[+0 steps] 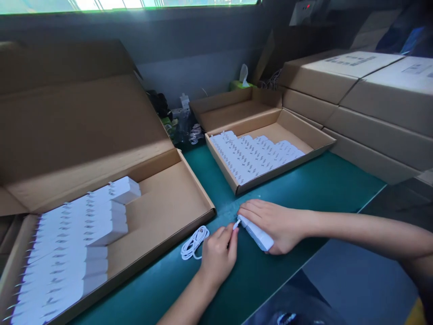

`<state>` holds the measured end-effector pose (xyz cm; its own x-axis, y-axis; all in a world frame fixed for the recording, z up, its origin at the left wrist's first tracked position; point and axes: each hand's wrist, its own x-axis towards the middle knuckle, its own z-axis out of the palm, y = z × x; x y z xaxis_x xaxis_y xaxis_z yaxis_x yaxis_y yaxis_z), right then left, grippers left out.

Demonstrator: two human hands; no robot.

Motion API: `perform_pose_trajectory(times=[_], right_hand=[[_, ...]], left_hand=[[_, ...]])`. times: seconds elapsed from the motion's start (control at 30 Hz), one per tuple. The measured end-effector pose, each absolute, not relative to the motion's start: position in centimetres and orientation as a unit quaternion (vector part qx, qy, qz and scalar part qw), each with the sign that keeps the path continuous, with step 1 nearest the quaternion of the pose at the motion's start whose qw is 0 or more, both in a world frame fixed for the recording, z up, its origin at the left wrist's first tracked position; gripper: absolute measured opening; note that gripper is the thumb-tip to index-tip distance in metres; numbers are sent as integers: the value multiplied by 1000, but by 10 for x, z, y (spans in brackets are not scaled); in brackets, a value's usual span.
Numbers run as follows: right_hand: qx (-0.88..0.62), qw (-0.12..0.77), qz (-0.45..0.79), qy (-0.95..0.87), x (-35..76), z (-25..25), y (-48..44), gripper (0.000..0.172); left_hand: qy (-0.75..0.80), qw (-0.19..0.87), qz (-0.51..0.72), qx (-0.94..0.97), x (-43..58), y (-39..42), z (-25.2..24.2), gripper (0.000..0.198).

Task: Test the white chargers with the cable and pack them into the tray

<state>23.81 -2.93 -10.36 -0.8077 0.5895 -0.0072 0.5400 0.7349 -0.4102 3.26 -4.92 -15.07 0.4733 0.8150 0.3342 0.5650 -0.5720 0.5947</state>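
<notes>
My right hand (275, 223) lies on the green table, its fingers closed over a small white box (257, 234) that points toward my left hand. My left hand (218, 253) pinches the white plug end of a cable (236, 224) right at the box's near end. The rest of that white cable lies in a coiled bundle (193, 243) on the table, just left of my left hand.
A large open cardboard box (162, 203) at left holds rows of white boxes (77, 239). A smaller open tray (287, 131) behind the hands holds several white pieces (253, 155). Closed cartons (372, 104) stack at right. The table edge (304, 266) runs diagonally near me.
</notes>
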Motion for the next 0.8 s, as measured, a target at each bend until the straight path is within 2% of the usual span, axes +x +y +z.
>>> perform_pose_trajectory(times=[0.33,0.57,0.8], right_hand=[[-322,54,183,-927,235,-106,-32,78],[-325,58,197,-923,230,-103,-31,70],[-342,49,191,-919,231,-103,-32,70]], left_hand=[[378,103,232,890,32,-44,-147,26],[366,86,216,901,41,-38,-148,28],[337,115,218,909,30,-36,-146,26]])
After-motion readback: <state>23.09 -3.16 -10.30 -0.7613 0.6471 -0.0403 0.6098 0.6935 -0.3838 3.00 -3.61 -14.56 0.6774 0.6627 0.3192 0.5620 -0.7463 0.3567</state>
